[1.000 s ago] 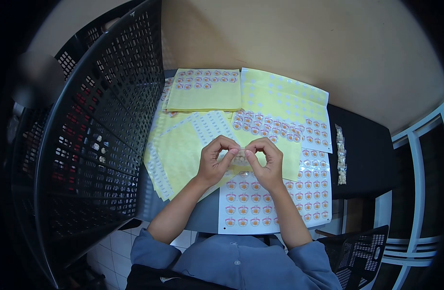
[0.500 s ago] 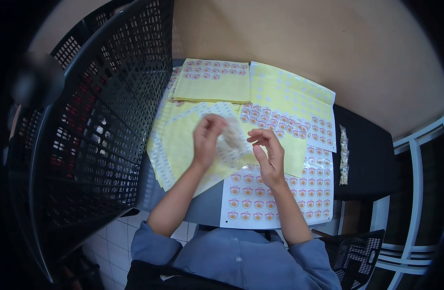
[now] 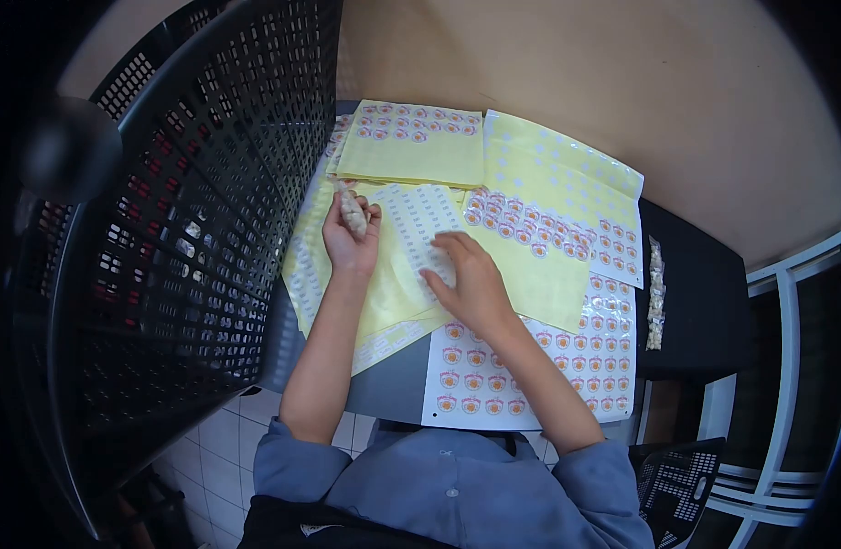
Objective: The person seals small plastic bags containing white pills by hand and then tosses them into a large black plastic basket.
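My left hand (image 3: 350, 240) is closed around a small clear packet of whitish pieces (image 3: 353, 215), tilted up at the left of the table. Below it lie yellow backing sheets (image 3: 397, 295) and a strip of small blue print (image 3: 416, 215). My right hand (image 3: 471, 282) has its thumb and fingers apart, over the right edge of the printed strip. Just beyond that hand are round orange-and-pink stickers (image 3: 539, 229) on a yellow sheet. A white sheet of the same stickers (image 3: 475, 380) lies under my right forearm.
A tall black plastic crate (image 3: 187, 265) stands along the left. A stack of yellow sticker sheets (image 3: 411, 160) lies at the back, near the wall. At the right, a row of small filled packets (image 3: 656, 293) rests on a black surface (image 3: 699, 284).
My left hand has moved left with the packet, away from the middle. My right hand has shifted left and now sits over the printed strip.
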A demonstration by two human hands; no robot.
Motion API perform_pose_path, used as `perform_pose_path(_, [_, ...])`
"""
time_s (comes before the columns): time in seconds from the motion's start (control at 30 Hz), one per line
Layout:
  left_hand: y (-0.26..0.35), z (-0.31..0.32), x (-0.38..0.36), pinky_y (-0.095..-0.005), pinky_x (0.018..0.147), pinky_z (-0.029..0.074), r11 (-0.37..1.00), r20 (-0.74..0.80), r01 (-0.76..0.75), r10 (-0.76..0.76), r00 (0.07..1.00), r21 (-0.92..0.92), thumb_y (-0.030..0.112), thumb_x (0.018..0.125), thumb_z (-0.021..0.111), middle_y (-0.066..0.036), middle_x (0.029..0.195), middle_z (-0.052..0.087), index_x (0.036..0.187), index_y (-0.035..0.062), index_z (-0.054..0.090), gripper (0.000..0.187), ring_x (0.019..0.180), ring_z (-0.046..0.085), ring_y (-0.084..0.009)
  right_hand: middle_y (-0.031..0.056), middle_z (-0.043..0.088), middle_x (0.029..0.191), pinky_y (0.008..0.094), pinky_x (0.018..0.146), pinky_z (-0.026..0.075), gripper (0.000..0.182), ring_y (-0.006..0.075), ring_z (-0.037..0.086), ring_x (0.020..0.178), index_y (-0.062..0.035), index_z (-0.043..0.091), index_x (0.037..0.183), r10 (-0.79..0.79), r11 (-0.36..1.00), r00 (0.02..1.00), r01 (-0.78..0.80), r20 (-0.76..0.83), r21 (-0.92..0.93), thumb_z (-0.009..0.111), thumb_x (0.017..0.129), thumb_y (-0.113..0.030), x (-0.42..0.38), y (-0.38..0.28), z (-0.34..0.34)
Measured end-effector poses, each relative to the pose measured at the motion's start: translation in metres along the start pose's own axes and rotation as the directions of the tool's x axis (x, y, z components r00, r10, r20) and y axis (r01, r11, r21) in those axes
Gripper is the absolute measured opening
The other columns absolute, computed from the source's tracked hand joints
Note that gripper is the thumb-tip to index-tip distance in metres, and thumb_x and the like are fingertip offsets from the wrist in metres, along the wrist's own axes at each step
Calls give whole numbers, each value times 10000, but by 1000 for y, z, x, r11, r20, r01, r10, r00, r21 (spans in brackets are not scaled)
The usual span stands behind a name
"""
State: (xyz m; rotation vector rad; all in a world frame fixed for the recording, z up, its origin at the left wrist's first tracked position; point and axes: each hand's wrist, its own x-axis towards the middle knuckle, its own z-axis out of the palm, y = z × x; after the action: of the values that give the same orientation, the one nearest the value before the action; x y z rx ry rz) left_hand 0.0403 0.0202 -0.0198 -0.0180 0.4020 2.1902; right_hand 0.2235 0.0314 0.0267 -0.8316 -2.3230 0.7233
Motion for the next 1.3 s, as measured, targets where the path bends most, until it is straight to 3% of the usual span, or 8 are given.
perform_pose_path(0.13, [4, -5, 3, -276, 613, 401, 998, 12, -34, 34, 999, -54, 179, 860, 429, -40, 697, 511, 813, 20, 495, 179, 654, 501, -126, 162, 523, 1019, 346, 787, 435, 355, 291, 519, 936, 49, 530, 968, -50, 999, 997, 50, -64, -4, 633, 679, -129, 47, 5, 29])
perform_pose_path(0.3, [5, -1, 0, -267, 591, 391, 995, -86, -89, 84, 993, -49, 181, 857, 439, -42, 678, 496, 803, 20, 489, 177, 633, 487, -128, 142, 540, 1016, 350, 760, 451, 390, 293, 540, 908, 40, 543, 975, 23, 999, 993, -26, -119, -26, 649, 677, -188, 75, 6, 61])
perform_pose_path(0.53, [2, 0, -1, -262, 579, 383, 994, -102, -89, 84, 991, -55, 183, 859, 438, -41, 663, 481, 811, 19, 481, 176, 617, 471, -125, 135, 551, 975, 332, 737, 457, 375, 272, 533, 898, 48, 574, 926, -24, 997, 980, 10, -195, -72, 678, 648, -181, 73, 11, 72])
perform_pose_path(0.9, [-4, 0, 0, -256, 583, 380, 995, -147, -90, 83, 986, -42, 199, 861, 436, -46, 650, 491, 818, 22, 485, 189, 613, 464, -128, 74, 582, 863, 320, 648, 474, 193, 219, 549, 826, -9, 629, 803, 2, 991, 974, -32, -225, -129, 644, 673, -150, 77, 8, 75])
perform_pose_path(1.03, [-5, -1, 1, -281, 562, 382, 998, -137, -56, 56, 989, 2, 208, 871, 426, -22, 745, 474, 864, 73, 478, 144, 659, 455, -128, 94, 570, 901, 320, 692, 465, 256, 233, 537, 861, -2, 613, 873, 1, 994, 976, -25, -217, -105, 644, 670, -153, 75, 9, 76])
perform_pose_path(1.13, [-5, 9, -3, -271, 544, 387, 994, -184, -92, 102, 978, 60, 226, 879, 404, -19, 745, 470, 874, 76, 472, 165, 657, 453, -122, 126, 545, 950, 336, 764, 439, 353, 263, 514, 910, 15, 572, 968, -63, 993, 953, 30, -297, -114, 645, 666, -153, 76, 9, 76])
perform_pose_path(1.23, [3, 21, -7, -260, 524, 390, 966, -154, -171, 202, 967, 194, 261, 884, 388, -17, 688, 457, 835, 63, 481, 224, 611, 443, -119, 163, 530, 1006, 353, 798, 427, 417, 296, 511, 950, 21, 543, 1032, -162, 958, 932, 70, -324, -276, 645, 676, -172, 77, 9, 74])
perform_pose_path(1.3, [31, 13, -6, -253, 520, 396, 703, 212, -307, 222, 952, 642, 307, 878, 381, -5, 635, 450, 770, 54, 490, 295, 577, 445, -118, 162, 537, 991, 354, 811, 418, 329, 312, 518, 930, 26, 550, 1000, -38, 999, 949, 27, -314, -38, 599, 710, -122, 74, 7, 71])
